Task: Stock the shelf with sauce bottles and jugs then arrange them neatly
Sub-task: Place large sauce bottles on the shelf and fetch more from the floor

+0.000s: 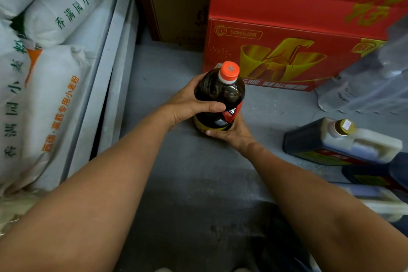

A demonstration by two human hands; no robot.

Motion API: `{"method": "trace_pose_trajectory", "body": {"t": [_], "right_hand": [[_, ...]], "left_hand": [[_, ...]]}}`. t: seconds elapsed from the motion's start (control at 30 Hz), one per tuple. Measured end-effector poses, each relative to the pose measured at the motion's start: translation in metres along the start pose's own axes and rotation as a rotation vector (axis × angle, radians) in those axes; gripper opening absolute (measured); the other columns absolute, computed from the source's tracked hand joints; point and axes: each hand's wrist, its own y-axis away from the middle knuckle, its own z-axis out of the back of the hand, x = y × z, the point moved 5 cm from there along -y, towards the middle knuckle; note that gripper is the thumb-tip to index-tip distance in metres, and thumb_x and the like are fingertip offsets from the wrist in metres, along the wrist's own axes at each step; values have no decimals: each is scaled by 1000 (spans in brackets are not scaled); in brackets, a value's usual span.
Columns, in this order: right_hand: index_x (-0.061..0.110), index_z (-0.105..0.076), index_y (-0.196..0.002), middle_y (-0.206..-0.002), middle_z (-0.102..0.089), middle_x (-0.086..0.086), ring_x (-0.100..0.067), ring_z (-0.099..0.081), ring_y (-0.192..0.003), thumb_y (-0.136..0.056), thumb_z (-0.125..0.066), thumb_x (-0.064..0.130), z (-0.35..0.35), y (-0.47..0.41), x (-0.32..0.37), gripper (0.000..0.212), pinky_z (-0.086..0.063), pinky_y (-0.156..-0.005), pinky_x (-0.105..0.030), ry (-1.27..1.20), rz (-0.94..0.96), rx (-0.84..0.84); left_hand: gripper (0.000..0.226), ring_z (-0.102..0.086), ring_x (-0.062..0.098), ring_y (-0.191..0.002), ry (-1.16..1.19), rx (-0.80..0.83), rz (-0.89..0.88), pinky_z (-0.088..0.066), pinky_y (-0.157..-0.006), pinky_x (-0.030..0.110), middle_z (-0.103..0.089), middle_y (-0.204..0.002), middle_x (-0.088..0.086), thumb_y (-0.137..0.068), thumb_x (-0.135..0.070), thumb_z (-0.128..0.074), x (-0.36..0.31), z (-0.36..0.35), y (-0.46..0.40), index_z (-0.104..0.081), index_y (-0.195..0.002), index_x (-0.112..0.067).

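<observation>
A dark sauce bottle (220, 93) with an orange cap and a red handle stands upright near the middle of the grey floor. My left hand (189, 104) grips its upper body, thumb laid across the front. My right hand (231, 132) curls around the bottle's base from the near right side. A dark jug (326, 141) with a gold cap and a white handle lies on the floor to the right. More dark jugs (373, 176) show partly at the right edge below it.
White flour sacks (50, 86) are stacked on a low shelf (110, 73) at the left. A red carton (287, 35) and a brown carton (176, 2) stand at the back. A wrapped pack of clear bottles (375, 81) sits at the right.
</observation>
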Motion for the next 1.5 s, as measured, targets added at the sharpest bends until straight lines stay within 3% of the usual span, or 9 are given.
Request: {"method": "trace_pose_trajectory", "body": {"t": [0.37, 0.57, 0.7, 0.83, 0.97, 1.17, 1.27, 1.37, 1.5], "right_hand": [[25, -25, -152, -147, -48, 3, -11, -48, -135, -38, -98, 50, -3, -1, -4, 137, -43, -114, -41, 33, -32, -48], [26, -28, -151, -148, -49, 5, -11, -49, -135, -37, -98, 58, -3, -1, -3, 137, -43, -114, -42, 20, -12, -51], [27, -32, -151, -145, -53, 6, -9, -51, -133, -43, -100, 50, -2, 1, -4, 130, -45, -112, -43, -26, -9, -56], [24, -39, -148, -140, -59, 6, -7, -57, -128, -51, -100, 34, -2, 3, 6, 115, -47, -111, -40, -94, -13, -77], [23, -48, -143, -134, -65, 6, -8, -61, -123, -57, -98, 28, -6, 17, 11, 100, -48, -109, -41, -173, -90, -50], [25, -59, -133, -124, -71, 2, -16, -67, -116, -55, -97, 28, -28, 88, 14, 87, -52, -103, -48, -306, -301, -5], [30, -61, -125, -118, -74, 4, -13, -70, -109, -68, -91, 7, -33, 134, 24, 68, -54, -101, -49, -324, -395, 38], [32, -63, -125, -120, -73, 3, -15, -69, -112, -68, -91, 10, -30, 182, 42, 67, -54, -100, -49, -272, -471, 120], [36, -59, -124, -115, -73, 13, -2, -68, -105, -71, -88, 11, -21, 245, 83, 65, -55, -88, -26, -244, -570, 182]], "left_hand": [[109, -50, 12, -131, 13, -5, 15, -38, -114, 44, -57, -138, -12, -36, -61, -93, 1, 0, 3, -43, -132, -49], [113, -49, 13, -132, 12, -5, 22, -38, -114, 44, -55, -139, -11, -41, -56, -93, 2, 0, 1, -41, -141, -43], [112, -51, 12, -131, 28, -22, 7, -38, -114, 43, -58, -138, -12, -42, -57, -93, 1, 1, 0, -44, -142, -40], [95, -56, 9, -125, 44, -56, -22, -41, -112, 39, -65, -130, -12, -50, -50, -89, -10, 0, -5, -53, -137, -39], [86, -62, 7, -115, 70, -147, 49, -47, -104, 30, -69, -120, -13, -49, -53, -88, -20, -2, -5, -61, -129, -39], [64, -66, 5, -99, 210, -193, 230, -48, -77, 20, -71, -114, -6, -72, -39, -84, -16, -20, 34, -60, -130, -24], [93, -63, 10, -110, 204, -157, 326, -48, -85, 26, -66, -122, -6, -55, -59, -85, -11, -25, 66, -52, -136, -28], [97, -56, 12, -119, 219, -82, 391, -45, -99, 34, -60, -132, -10, -52, -63, -82, -15, -31, 106, -45, -140, -41], [93, -55, 15, -120, 251, -47, 486, -46, -101, 38, -60, -132, -9, -55, -60, -80, -40, -39, 163, -45, -139, -42]]}}
